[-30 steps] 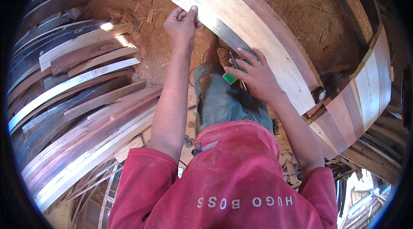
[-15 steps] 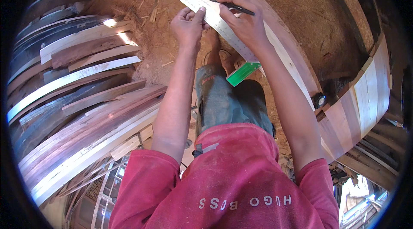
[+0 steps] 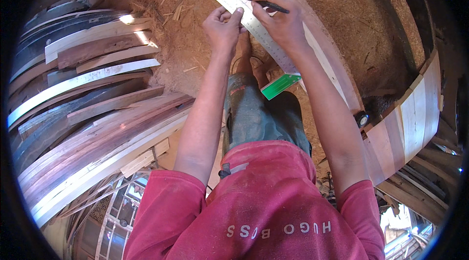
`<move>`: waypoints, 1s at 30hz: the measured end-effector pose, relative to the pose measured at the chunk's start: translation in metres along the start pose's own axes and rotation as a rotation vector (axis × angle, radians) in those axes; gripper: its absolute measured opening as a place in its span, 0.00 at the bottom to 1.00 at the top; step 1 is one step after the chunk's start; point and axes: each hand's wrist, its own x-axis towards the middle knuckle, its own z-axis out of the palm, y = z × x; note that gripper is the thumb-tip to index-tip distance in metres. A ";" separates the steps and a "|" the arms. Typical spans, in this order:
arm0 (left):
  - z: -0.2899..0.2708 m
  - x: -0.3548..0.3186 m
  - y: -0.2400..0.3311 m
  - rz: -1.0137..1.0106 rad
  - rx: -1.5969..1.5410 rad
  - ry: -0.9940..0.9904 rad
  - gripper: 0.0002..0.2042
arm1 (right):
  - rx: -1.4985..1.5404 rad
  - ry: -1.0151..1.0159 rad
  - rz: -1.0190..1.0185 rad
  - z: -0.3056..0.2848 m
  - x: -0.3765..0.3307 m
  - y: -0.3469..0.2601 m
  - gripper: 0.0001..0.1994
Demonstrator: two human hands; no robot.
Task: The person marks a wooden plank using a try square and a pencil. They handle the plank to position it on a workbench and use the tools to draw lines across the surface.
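Observation:
A long pale wooden board (image 3: 326, 67) runs from the top of the view down toward the right. Along its near edge lies a try square with a silver ruled blade (image 3: 269, 40) and a green handle (image 3: 281, 86). My left hand (image 3: 223, 26) pinches the blade close to its far end, with the thumb on top. In my right hand (image 3: 283, 19) is a dark, slim marker or pencil (image 3: 268, 5), its tip beside the blade's edge over the board. The side of my right hand rests by the blade.
Several planks (image 3: 88, 76) lie stacked on the left. Sawdust and wood shavings cover the floor (image 3: 181, 30). A small round-faced black object, perhaps a watch (image 3: 362, 119), sits by the board's lower right end. Joined wooden panels (image 3: 405, 118) stand at the right.
Both hands, the square and the pen-like marker have shifted slightly to the right in view. The grip of each hand stays the same.

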 end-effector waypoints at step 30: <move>0.000 0.001 0.000 -0.008 0.041 0.003 0.13 | -0.834 -0.143 -0.051 -0.050 -0.122 0.008 0.25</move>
